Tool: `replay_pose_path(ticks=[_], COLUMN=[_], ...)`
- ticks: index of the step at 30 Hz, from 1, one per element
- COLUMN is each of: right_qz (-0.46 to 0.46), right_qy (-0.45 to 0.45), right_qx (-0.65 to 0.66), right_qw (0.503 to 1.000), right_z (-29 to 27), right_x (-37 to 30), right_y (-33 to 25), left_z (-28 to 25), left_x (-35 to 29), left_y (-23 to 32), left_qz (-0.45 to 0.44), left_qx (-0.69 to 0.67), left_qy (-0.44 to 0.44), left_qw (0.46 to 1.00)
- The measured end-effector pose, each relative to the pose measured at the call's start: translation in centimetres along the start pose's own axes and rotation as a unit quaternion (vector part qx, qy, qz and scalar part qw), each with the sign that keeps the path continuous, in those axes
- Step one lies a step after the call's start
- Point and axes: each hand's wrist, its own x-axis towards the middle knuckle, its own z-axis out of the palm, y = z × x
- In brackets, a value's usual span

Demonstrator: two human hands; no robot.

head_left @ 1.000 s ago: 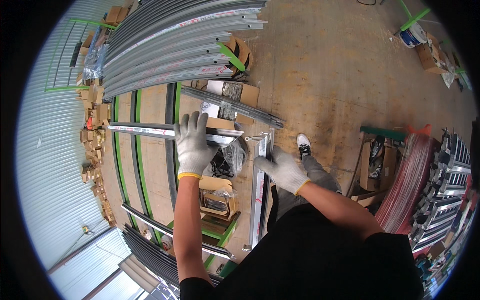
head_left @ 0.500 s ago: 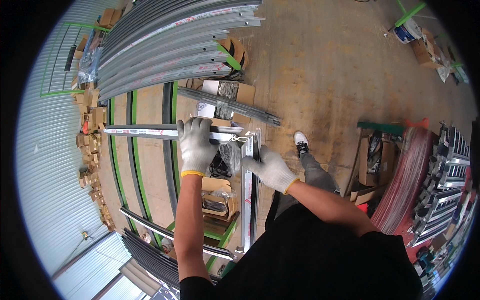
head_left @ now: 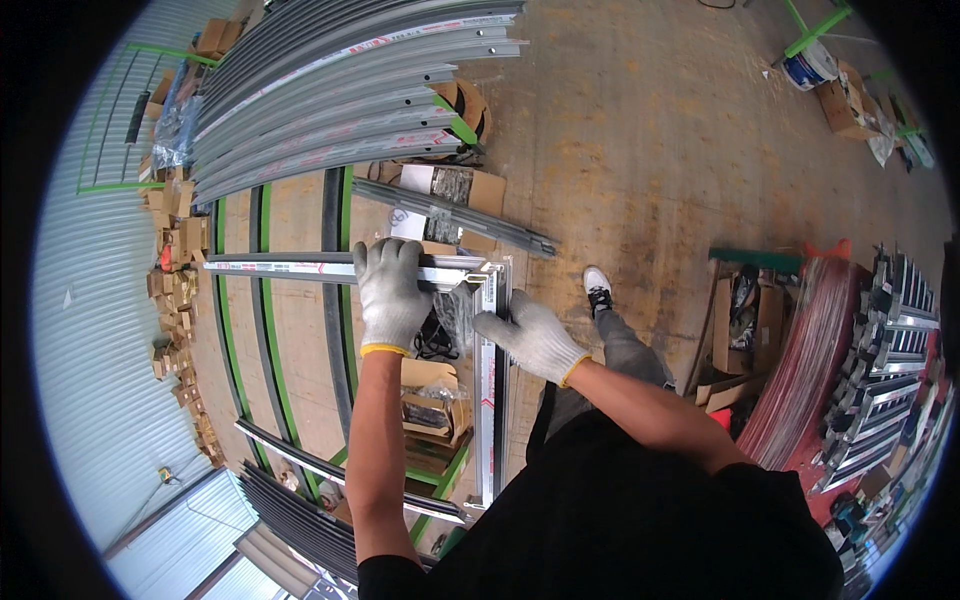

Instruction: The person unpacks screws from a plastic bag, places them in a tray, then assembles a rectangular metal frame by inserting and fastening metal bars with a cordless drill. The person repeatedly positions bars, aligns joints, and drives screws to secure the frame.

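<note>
My left hand (head_left: 391, 297), in a white knit glove with a yellow cuff, wraps over a long aluminium profile (head_left: 275, 267) near its right end. My gloved right hand (head_left: 537, 340) grips a second profile (head_left: 488, 400) that runs toward my body, thumb on its upper face. The two profiles meet at a corner, where a small metal corner bracket (head_left: 483, 277) shows between their ends. A third profile (head_left: 330, 462) lies roughly parallel to the first one, its right end near the lower end of the second. The fingers under both profiles are hidden.
Green-and-black rack bars (head_left: 262, 300) carry the profiles. Many grey profiles (head_left: 330, 110) are stacked at the far left. An open carton (head_left: 435, 400) sits below the work; a profile bundle (head_left: 460, 215) lies beyond it. Red wrapped material (head_left: 800, 350) stands at right.
My right hand has shifted slightly left with the second profile. The gap at the corner has narrowed, and less of the bracket shows. My left hand keeps its hold.
</note>
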Motion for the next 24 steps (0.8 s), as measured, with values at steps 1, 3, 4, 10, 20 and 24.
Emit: replay_pose_path(ticks=[1, 3, 4, 10, 20, 24], right_qz=[-0.019, -0.04, -0.05, -0.049, -0.057, -0.058], right_qy=[0.002, 0.008, 0.014, 0.028, 0.02, 0.011], right_qx=[0.013, 0.031, 0.04, 0.051, 0.061, 0.042], right_qw=[1.0, 0.999, 0.998, 0.997, 0.996, 0.997], right_z=[0.04, 0.1, 0.06, 0.47, 0.73, 0.68], right_x=[0.02, 0.04, 0.06, -0.29, 0.47, 0.57], right_y=[-0.06, -0.16, -0.18, -0.15, 0.0, -0.16], left_z=[0.04, 0.16, 0.23, 0.54, 0.52, 0.39], left_x=[0.02, 0.06, 0.09, 0.31, 0.34, 0.33], left_y=[-0.05, -0.11, -0.15, -0.32, 0.46, 0.57], left_qz=[0.0, 0.003, 0.008, 0.01, 0.015, 0.014], left_qx=[0.002, 0.007, 0.006, 0.016, 0.001, 0.011], left_qy=[-0.002, -0.007, -0.004, -0.008, -0.006, -0.009], left_qw=[1.0, 1.0, 1.0, 1.0, 1.0, 1.0])
